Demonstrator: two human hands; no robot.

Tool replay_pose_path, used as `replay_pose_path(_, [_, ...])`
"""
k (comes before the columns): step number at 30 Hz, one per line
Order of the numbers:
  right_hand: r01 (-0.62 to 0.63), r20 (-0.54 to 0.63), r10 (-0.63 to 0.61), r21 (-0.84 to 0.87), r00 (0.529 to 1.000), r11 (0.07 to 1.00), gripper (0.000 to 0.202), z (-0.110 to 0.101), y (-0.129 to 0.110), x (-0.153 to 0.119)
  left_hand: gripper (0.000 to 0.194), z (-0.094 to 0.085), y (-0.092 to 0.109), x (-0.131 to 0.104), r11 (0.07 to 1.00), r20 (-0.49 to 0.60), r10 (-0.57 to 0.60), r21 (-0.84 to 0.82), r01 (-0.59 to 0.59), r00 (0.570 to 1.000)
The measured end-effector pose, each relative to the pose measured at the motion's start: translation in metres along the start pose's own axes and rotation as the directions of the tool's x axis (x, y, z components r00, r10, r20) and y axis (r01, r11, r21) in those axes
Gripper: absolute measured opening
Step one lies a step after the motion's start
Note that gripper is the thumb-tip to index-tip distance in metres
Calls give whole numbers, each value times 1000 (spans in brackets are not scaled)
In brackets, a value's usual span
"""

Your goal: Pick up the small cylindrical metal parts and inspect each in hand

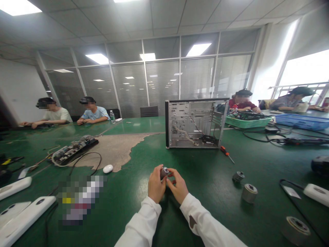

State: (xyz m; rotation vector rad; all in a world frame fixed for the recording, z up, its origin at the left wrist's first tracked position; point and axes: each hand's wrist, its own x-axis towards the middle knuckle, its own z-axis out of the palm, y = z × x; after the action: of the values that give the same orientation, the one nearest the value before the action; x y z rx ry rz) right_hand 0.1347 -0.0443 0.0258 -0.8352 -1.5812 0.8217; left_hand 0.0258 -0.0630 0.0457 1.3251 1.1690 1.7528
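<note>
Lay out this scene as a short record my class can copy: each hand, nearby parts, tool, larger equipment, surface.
Left hand: holding a small metal part
Right hand: fingertips on the same part, from the other side
Parts to the right: a dark metal piece and two metal cylinders
Tool: screwdriver, beside the case
Equipment: open computer case, beyond the hands
Surface: green table

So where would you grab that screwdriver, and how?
I'd take the screwdriver by its thick orange-and-black handle, probably with the right hand, from above and the right. It lies on the table, its thin shaft pointing away from the computer case, whose corner sits close to the handle's left.
</note>
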Motion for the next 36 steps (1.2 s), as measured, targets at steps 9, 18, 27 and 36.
replay_pose_path(9, [-141,-80,159,199,984,970,24,6,4,-1,37,1,11,-1,999,132,34,21,-37,991])
replay_pose_path(18, [-251,-149,351,455,924,854,32,6,13,5,34,9,15,-3,997,163,52,45,-60,985])
replay_pose_path(27, [-373,-97,632,735,769,566,33,-5,18,12,38,4,-21,6,988,50,-152,7,152,987])
replay_pose_path(36, [-376,-20,586,749,810,546,31,-6,21,11,26,3,-24,7,967,124,-242,-46,250,962])
